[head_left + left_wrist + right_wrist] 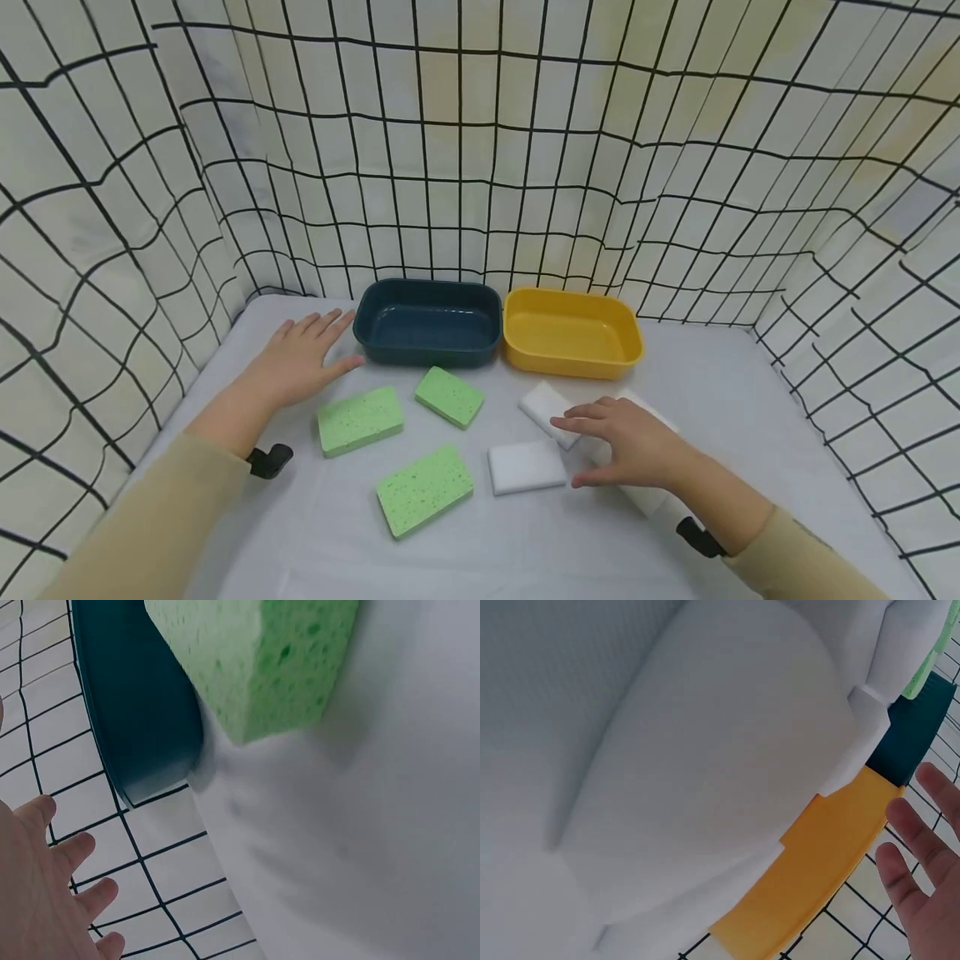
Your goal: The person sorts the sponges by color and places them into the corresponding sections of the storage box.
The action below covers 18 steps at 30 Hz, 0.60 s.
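Above the white tabletop, my left hand (300,367) has its fingers spread, beside the left end of a dark teal tray (427,333) and just behind a green speckled sponge (360,421). It holds nothing; in the left wrist view, its fingers (94,896) are extended. Two more green sponges, a smaller one (450,397) and a larger one (425,492), lie to its right. My right hand (633,443) hovers, fingers parted, over several white sponge-like blocks (527,467), partly covering some. A white block (712,765) fills much of the right wrist view.
A yellow tray (573,333) stands against the teal one's right side at the back of the white-covered table (337,533). Black wire grid panels (480,150) with pale cloth behind them rise at the back, left and right.
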Available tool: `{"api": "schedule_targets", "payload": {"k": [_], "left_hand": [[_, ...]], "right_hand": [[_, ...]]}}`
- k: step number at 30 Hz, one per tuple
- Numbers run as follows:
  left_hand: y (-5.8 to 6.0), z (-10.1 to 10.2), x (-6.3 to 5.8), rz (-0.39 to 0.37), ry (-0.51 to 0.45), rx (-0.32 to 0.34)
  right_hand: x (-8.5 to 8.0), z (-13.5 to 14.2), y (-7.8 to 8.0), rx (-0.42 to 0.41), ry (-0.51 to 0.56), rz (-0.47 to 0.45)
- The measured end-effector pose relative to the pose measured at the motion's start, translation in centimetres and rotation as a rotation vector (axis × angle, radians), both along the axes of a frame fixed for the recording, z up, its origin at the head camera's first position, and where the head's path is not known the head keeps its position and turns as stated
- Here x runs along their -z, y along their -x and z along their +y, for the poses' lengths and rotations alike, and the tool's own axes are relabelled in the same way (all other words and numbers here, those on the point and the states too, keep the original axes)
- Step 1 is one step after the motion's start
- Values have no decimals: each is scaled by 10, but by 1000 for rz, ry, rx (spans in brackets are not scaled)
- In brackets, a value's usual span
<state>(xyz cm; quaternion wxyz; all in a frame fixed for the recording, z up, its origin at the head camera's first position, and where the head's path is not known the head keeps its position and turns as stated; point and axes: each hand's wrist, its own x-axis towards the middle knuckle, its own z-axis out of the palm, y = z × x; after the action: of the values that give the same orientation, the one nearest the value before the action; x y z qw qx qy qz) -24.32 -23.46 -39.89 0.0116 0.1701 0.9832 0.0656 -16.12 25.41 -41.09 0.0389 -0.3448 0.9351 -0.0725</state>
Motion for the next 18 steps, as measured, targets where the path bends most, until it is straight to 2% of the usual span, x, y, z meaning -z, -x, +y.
{"api": "schedule_targets", "payload": {"k": [4,11,18], "left_hand": [[11,-3,-1,-22,8,-15],[32,-3,0,-79,28,-35],[44,-2,2,-131,41,-61]], "right_hand": [[2,-7,3,-28,-8,-42],[8,-16,11,-102,-35,-63],[17,-24,17,-149,-58,-96]]}}
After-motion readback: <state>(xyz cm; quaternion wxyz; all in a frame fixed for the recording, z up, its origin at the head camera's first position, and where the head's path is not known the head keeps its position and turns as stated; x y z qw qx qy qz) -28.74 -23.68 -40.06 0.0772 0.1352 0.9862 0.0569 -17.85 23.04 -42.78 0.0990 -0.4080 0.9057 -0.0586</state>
